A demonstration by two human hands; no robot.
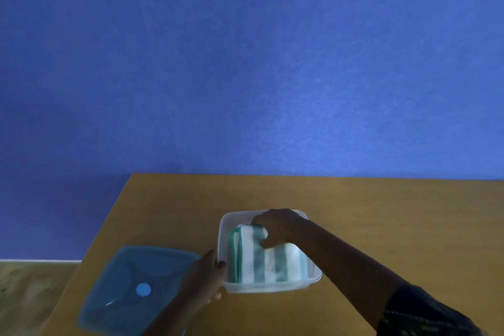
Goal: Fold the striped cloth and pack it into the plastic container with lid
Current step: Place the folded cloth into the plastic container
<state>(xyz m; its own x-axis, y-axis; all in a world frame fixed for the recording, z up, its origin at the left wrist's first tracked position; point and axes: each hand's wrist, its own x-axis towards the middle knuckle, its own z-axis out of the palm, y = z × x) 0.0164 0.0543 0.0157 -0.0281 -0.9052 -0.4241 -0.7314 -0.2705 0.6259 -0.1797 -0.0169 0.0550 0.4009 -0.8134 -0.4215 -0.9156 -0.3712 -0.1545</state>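
1. Cloth [268,259], folded into a thick green-and-white striped pad, lies inside the box [224,229], filling most of it; the stacked fold edges face the box's left wall.
2. Box, clear plastic with rounded corners, stands open on the table [381,213]; its far right corner is hidden behind the right hand [275,228].
3. Right hand reaches in over the box's far side and presses on the cloth's far end, fingers curled down over that edge and thumb on top of the stripes. Fingertips are hidden behind the cloth, so whether they pinch the fabric I cannot tell.
4. Left hand [206,275] grips the box's near left corner, thumb on the rim, fingers wrapped on the outer wall; the palm side is out of sight.
5. Lid [131,275], translucent blue with 1 pale blue round spot, lies flat on the table just left of the box, apart from it. Its near edge is cut off by the frame, and the left forearm covers its near right part.
6. Sleeve [425,314], dark and patterned, shows on the right arm nearer than the box, cut off at the frame's bottom.
7. Everything is soft with blur; the box's rim detail is hard to make out.
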